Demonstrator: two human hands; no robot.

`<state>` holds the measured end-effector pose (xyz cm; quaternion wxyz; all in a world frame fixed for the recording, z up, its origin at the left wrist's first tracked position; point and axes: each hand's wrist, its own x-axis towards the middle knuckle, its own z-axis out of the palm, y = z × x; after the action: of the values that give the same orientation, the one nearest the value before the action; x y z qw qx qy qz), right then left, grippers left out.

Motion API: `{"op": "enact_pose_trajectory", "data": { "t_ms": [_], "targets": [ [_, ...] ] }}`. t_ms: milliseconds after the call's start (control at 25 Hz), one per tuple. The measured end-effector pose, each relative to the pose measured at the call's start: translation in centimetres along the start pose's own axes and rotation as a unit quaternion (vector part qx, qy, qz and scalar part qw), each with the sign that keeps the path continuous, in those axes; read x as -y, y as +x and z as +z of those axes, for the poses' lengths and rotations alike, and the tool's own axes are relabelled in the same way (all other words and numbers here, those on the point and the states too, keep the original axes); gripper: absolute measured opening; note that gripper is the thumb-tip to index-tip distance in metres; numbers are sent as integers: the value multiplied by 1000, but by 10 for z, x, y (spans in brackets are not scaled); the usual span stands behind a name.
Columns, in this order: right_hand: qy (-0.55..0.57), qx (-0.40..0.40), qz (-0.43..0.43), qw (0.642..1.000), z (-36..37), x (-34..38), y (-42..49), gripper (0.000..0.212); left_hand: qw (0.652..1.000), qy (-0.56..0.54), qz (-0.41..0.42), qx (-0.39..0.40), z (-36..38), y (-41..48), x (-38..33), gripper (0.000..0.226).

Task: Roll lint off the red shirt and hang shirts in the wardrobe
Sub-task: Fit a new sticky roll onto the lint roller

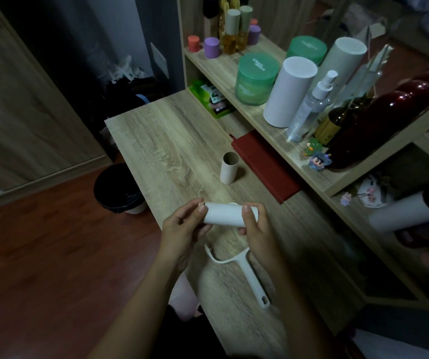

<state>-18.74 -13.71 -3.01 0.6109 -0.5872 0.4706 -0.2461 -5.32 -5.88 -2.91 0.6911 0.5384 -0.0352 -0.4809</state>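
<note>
Dim room, wood floor and lined waste bin (117,189) left of a wooden desk (161,141). Pinches the left end of a white lint-roller refill (225,214) with the left hand (182,226), curls the right hand (256,224) round its right end, holds it level just above the desk. Below, bare roller handle (242,270) flat on the wood; beyond, empty cardboard core (229,168) upright; red notebook (265,167) further right. Probably light, hollow, crushable, tacky once peeled; best gripped by the ends. No red shirt in view.
</note>
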Motion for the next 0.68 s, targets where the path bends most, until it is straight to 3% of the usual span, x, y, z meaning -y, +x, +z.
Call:
{"op": "enact_pose_trajectory", "data": {
  "t_ms": [120,280,400,480,560,680],
  "targets": [
    [3,7,14,1000,-5,2,3,10,1000,-2,5,19,0,0,-3,21],
    [12,-3,48,999,-3,-2,2,16,991,111,65,-46,1,4,-3,18],
    [141,-25,90,986,0,-6,8,19,988,108,77,-83,0,12,0,21],
    [212,-32,111,970,0,-8,12,25,983,131,80,-98,-2,23,6,11],
    [230,-43,115,965,-2,-10,15,31,972,202,73,-97,-4,34,13,11],
    [191,-48,102,975,-4,-9,17,41,917,386,81,-49,-6,46,23,15]
  ]
}}
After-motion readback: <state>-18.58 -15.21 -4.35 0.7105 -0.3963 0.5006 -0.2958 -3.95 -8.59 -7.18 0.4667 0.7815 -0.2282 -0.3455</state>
